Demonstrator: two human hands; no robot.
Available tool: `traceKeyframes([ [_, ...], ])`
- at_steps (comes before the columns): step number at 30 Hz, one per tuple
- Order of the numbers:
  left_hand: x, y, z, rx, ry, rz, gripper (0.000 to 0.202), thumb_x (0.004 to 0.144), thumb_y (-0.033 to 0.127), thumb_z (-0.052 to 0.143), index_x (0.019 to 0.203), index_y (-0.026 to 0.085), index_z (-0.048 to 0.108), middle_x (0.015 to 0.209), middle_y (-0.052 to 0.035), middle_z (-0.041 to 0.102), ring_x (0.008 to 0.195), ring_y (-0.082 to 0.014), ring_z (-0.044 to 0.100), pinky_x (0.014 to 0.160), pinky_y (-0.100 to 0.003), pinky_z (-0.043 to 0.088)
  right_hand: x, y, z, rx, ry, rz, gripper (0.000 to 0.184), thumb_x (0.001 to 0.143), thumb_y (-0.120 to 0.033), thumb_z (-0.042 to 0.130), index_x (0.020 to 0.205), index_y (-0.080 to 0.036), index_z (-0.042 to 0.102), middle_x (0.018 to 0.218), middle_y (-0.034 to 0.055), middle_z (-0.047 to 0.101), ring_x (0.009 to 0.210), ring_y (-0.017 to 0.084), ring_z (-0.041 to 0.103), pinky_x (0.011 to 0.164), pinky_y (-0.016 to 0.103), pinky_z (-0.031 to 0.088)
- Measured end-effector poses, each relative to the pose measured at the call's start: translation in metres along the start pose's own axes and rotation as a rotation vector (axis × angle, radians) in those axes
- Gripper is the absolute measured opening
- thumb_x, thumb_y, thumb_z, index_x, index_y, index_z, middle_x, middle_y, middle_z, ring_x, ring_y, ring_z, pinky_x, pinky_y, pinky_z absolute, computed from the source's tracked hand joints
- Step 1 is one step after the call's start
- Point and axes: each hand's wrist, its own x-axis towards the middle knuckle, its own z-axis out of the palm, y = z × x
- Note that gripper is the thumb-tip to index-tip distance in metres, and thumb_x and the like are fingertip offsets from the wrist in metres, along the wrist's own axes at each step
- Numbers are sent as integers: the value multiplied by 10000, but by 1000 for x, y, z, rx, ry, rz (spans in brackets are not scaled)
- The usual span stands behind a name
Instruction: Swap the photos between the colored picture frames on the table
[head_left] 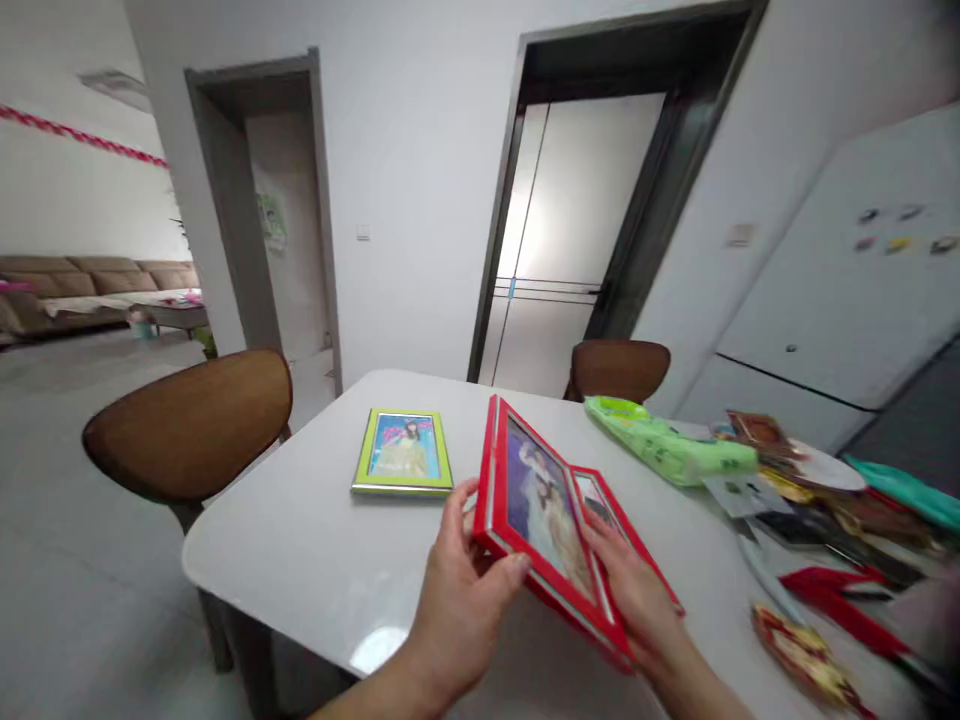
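A red picture frame (551,500) with a photo of a figure in a pale dress is tilted above the table between my hands. My left hand (469,590) is closed round its lower left edge, thumb on the front border. My right hand (630,580) grips its right side, with the fingers partly over the edge. Behind it shows a second red picture frame (637,540), partly covered by the first frame and my right hand; whether my fingers touch it I cannot tell. To the left, a yellow-green picture frame (403,452) lies face up on the table.
The white table (300,560) has rounded corners. On its right are a green plastic packet (667,440), a red-handled tool (847,605) and mixed clutter, blurred at the edge. Brown chairs stand at the left (202,420) and the far side (622,368).
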Motion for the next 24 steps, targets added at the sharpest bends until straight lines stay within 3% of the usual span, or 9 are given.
traceKeyframes([
  [3,20,-46,10,139,-40,-25,509,675,44,489,1152,163,359,1109,-59,550,964,-167,542,832,-269,430,41,-14,-46,-368,78,-74,568,729,-424,429,1226,-155,380,958,60,646,785,176,620,659,253,478],
  [6,34,-84,17,507,-31,-46,484,680,34,451,1141,170,397,1075,-37,576,931,-144,557,797,-221,437,71,-16,-76,-642,157,-103,527,722,-370,429,1170,-95,456,880,99,662,757,197,619,666,269,459],
  [9,42,-106,21,703,-11,-69,455,692,66,457,1133,175,426,1028,-34,603,885,-158,575,771,-233,442,89,-6,-86,-721,187,-111,501,701,-344,436,1123,-84,506,836,108,667,764,218,612,682,294,442],
  [14,43,-113,19,877,-14,-69,417,688,88,466,1094,185,477,1047,-34,593,928,-174,552,809,-248,414,101,10,-86,-803,200,-143,453,665,-346,458,1042,-124,572,899,114,653,857,258,580,753,341,406],
  [17,40,-109,4,1003,-22,-93,446,694,147,506,1137,130,449,1110,-89,555,998,-201,517,853,-276,396,99,5,-80,-795,198,-163,413,634,-314,487,985,-131,603,957,136,632,935,297,540,820,390,361],
  [19,41,-102,-17,1099,-8,-106,493,705,190,522,1171,74,409,1176,-140,496,1070,-218,463,903,-301,358,93,-3,-68,-755,189,-189,423,630,-301,492,1004,-130,590,1007,149,608,987,306,508,853,410,332],
  [21,46,-89,-45,1201,17,-91,525,708,184,530,1194,61,373,1255,-152,408,1154,-211,369,965,-306,281,83,-11,-43,-686,144,-238,443,637,-305,494,1043,-143,565,1079,137,573,1033,288,480,874,395,323],
  [24,60,-65,-92,1359,81,-48,560,684,98,534,1210,101,342,1344,-121,265,1247,-205,172,1025,-347,107,63,-15,17,-514,-11,-299,432,644,-328,503,1043,-175,563,1094,95,570,1014,240,501,854,343,359],
])
